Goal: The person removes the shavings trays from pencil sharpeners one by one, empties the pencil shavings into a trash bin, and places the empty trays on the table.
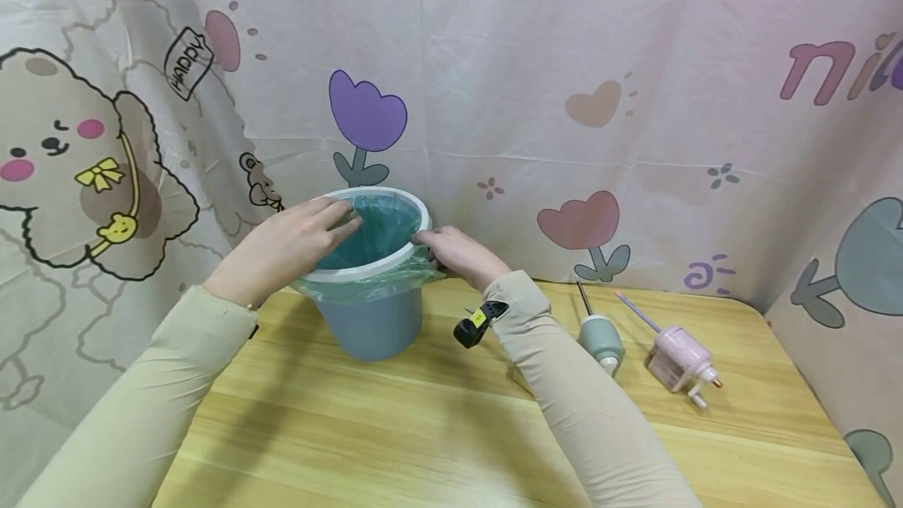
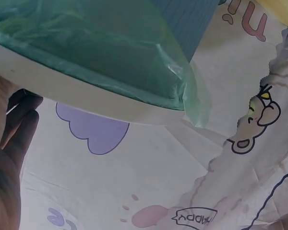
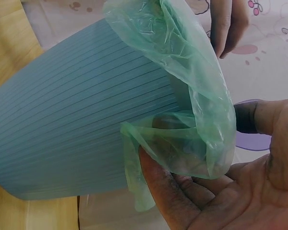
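Note:
A blue trash bin (image 1: 370, 328) with a white rim (image 1: 426, 214) stands upright on the wooden table. A thin green trash bag (image 1: 384, 230) lines it and hangs down outside over the front and right of the rim. My right hand (image 1: 462, 253) is at the right side of the rim. In the right wrist view its thumb (image 3: 259, 117) lies at the rim while the fingers hold the folded bag edge (image 3: 182, 148) from below. Over the left part of the bin's mouth is my left hand (image 1: 289, 237), its fingers loosely bent with nothing in them.
Right of the bin lie a grey-green crank pencil sharpener (image 1: 602, 342) with a dark pencil and a pink one (image 1: 680, 357) with a purple pencil. My right forearm partly hides a small yellowish thing (image 1: 520, 379). A printed cloth (image 1: 487, 85) hangs close behind the table (image 1: 367, 429).

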